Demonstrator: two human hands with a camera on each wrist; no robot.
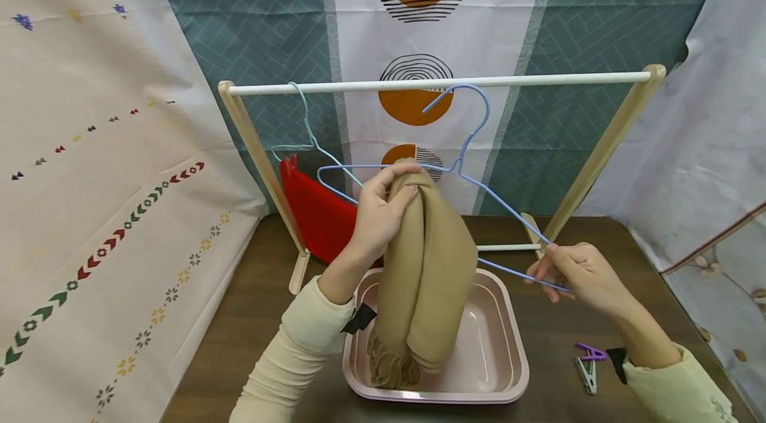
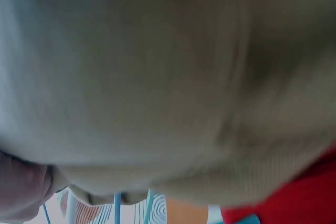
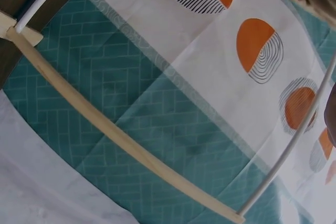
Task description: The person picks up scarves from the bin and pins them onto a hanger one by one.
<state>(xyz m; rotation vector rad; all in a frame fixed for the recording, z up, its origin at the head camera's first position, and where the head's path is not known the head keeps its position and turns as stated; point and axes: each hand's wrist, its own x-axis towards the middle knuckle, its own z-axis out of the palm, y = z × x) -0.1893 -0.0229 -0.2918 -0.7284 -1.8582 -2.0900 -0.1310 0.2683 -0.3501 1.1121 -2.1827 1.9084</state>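
My left hand [image 1: 383, 210] grips the top of a folded tan scarf [image 1: 439, 270], thumb in front. The scarf hangs down over a pink basin [image 1: 514, 370], its fringe low inside the rim. In the left wrist view the blurred scarf [image 2: 157, 87] fills most of the picture. At the right end of a blue hanger [image 1: 509, 210], my right hand [image 1: 586, 273] holds the wire with curled fingers. The hanger tilts down to the right, its hook in front of the rail and apart from it. Whether the scarf passes through the hanger is hidden.
A drying rack with a white rail [image 1: 556, 79] and wooden legs [image 1: 604, 157] stands behind. On its left hangs a turquoise hanger [image 1: 308, 124] with a red cloth [image 1: 317, 217]. A purple clothespin [image 1: 592, 352] and a grey clothespin [image 1: 588, 375] lie on the brown table [image 1: 239, 343].
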